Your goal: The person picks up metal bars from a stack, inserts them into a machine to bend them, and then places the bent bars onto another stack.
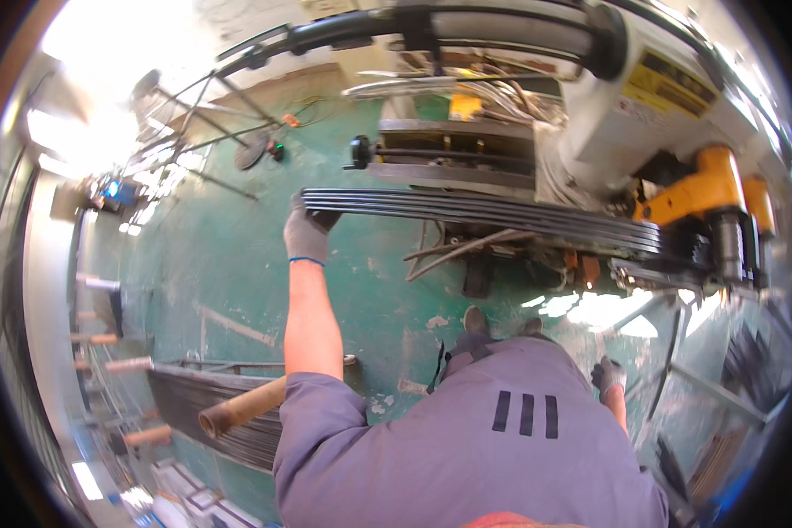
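Observation:
My left hand (pixel 308 231), in a grey glove with a blue cuff edge, is closed on the left end of several long, dark, narrow bars (pixel 466 209). The bars lie side by side as a flat bundle and run to the right. Their far end reaches a machine's dark head (pixel 711 251), under an orange machine arm (pixel 700 189); exactly how they sit in it is hidden. Low at my right side hangs my right hand (pixel 609 377), also gloved. Its fingers look loosely apart, away from the bars, and nothing shows in it.
Behind the bars stands a large pale machine (pixel 647 97) with a metal slide bed (pixel 453 158) and a black knob (pixel 358 151). A dark rack-like stack (pixel 216 414) and a brown cardboard tube (pixel 242 407) lie at the left. A metal frame (pixel 717 392) stands at the right.

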Tool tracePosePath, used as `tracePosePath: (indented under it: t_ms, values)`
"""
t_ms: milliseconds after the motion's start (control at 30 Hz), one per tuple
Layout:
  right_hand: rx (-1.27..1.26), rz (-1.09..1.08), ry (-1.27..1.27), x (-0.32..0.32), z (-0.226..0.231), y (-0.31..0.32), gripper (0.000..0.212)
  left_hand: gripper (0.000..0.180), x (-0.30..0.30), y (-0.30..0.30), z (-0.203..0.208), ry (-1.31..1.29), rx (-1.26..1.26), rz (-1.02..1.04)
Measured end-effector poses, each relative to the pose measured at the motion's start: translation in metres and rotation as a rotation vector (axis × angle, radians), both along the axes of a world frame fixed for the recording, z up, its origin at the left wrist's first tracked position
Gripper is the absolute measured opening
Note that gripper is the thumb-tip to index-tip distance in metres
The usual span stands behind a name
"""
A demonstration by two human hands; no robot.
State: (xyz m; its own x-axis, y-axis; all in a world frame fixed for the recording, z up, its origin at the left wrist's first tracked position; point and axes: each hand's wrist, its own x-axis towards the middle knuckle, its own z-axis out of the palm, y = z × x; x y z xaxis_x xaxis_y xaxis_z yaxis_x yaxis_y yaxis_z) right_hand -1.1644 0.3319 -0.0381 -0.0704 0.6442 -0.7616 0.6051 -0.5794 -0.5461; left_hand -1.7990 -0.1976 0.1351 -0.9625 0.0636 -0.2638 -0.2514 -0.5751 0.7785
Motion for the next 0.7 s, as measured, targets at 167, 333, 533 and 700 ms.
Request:
tracePosePath:
  t_ms: [167, 333, 533, 700]
  values:
    - [-0.034, -0.009, 0.022, 0.026, -0.001, 0.017, 0.041, 0.049, 0.007, -0.001, -0.003, -0.081, -0.029, -0.092]
    - [-0.068, 0.005, -0.110, 0.015, 0.019, 0.014, 0.035, 0.056, 0.022, 0.024, 0.020, -0.033, -0.120, -0.102]
    - [-0.121, 0.077, -0.061, 0.009, 0.000, 0.063, 0.030, 0.065, 0.029, 0.027, 0.001, 0.005, -0.034, 0.107]
    - [-0.156, 0.201, -0.120, 0.007, -0.025, 0.132, 0.027, 0.065, 0.091, 0.110, -0.041, -0.198, 0.062, 0.172]
